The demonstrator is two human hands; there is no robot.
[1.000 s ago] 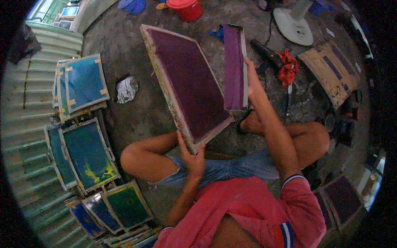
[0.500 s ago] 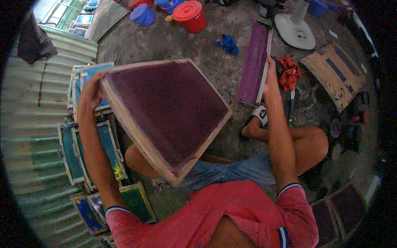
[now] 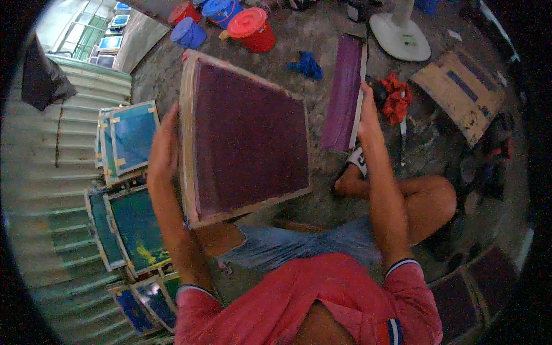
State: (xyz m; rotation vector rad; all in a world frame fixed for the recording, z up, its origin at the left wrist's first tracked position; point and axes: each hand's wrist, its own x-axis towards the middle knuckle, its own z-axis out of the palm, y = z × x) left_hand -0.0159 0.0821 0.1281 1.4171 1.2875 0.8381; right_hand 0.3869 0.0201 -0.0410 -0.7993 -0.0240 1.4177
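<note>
My left hand (image 3: 165, 144) grips the left edge of a wooden screen-printing frame (image 3: 253, 141), its fingers partly hidden against the wood. The frame's mesh is coated dark purple, and it is held up, tilted, above my left leg. In my right hand (image 3: 368, 118) is a long, narrow scoop coater (image 3: 343, 95) with purple coating inside and a pale edge. My fingers close on its right side. Coater and frame are apart, with a gap of floor between them.
Several blue and green screens (image 3: 135, 138) lean on the corrugated wall at left. Beyond stand a red lidded bucket (image 3: 251, 29) and a blue one (image 3: 188, 33). A blue cloth (image 3: 307, 65), red cloth (image 3: 395, 98), white stand base (image 3: 401, 37) and cardboard (image 3: 460, 92) lie around. Purple screens (image 3: 494, 282) rest at lower right.
My left hand has turned the frame more upright and shifted its held edge to the right. The coater stays in my right hand, slightly further left in view.
</note>
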